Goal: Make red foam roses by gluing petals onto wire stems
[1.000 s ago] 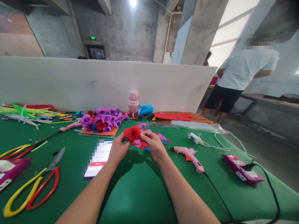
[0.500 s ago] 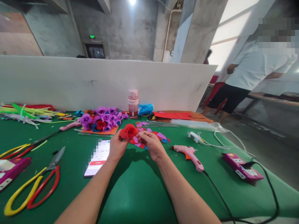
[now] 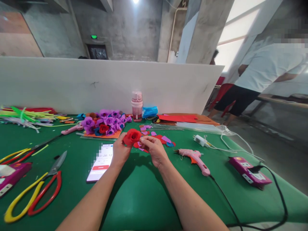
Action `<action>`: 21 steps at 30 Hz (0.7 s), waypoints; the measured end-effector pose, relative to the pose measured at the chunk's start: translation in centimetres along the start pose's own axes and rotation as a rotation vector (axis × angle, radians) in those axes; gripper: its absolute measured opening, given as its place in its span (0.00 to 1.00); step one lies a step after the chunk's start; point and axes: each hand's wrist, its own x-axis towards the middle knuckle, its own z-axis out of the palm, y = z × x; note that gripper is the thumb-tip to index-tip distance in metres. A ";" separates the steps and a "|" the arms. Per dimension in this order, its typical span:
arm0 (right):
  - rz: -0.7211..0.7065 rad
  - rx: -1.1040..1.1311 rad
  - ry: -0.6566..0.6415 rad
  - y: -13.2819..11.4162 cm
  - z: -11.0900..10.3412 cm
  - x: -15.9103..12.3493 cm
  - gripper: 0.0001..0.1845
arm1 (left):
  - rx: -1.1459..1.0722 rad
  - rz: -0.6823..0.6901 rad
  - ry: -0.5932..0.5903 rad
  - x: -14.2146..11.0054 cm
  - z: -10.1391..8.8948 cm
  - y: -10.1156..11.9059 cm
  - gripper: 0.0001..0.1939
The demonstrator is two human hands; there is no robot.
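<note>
A red artificial rose (image 3: 133,136) is held up above the green table, its spiral centre facing me. My left hand (image 3: 121,151) is closed around its left side and base. At the rose's right edge, my right hand (image 3: 154,149) pinches the rim of a petal between thumb and forefinger. Beneath and behind the hands lie loose cut petals (image 3: 166,139) in red, purple and blue. To the right, a pink glue gun (image 3: 196,157) lies on its side with its nozzle toward my right hand. A lit phone (image 3: 101,165) showing a timer lies by my left forearm.
Finished purple and red roses (image 3: 109,122) are piled at the back left. Red-and-yellow scissors (image 3: 45,186) lie at the left front. A pink bottle (image 3: 137,107) stands before the white partition (image 3: 108,80). A purple power strip (image 3: 250,173) with cables sits right. A person (image 3: 267,70) stands beyond.
The right thumb and forefinger have shifted slightly along the rose's right edge. Both hands and the rose otherwise stay nearly in place. The person at the right has leaned a little further right.
</note>
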 end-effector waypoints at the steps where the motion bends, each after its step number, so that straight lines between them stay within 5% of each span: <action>1: -0.001 0.005 0.013 0.0 0.0 0.0 0.13 | 0.003 0.006 0.000 0.0 0.0 0.0 0.12; 21: -0.033 -0.085 0.122 -0.6 0.1 -0.1 0.08 | 0.063 0.067 -0.025 -0.2 -0.1 0.3 0.08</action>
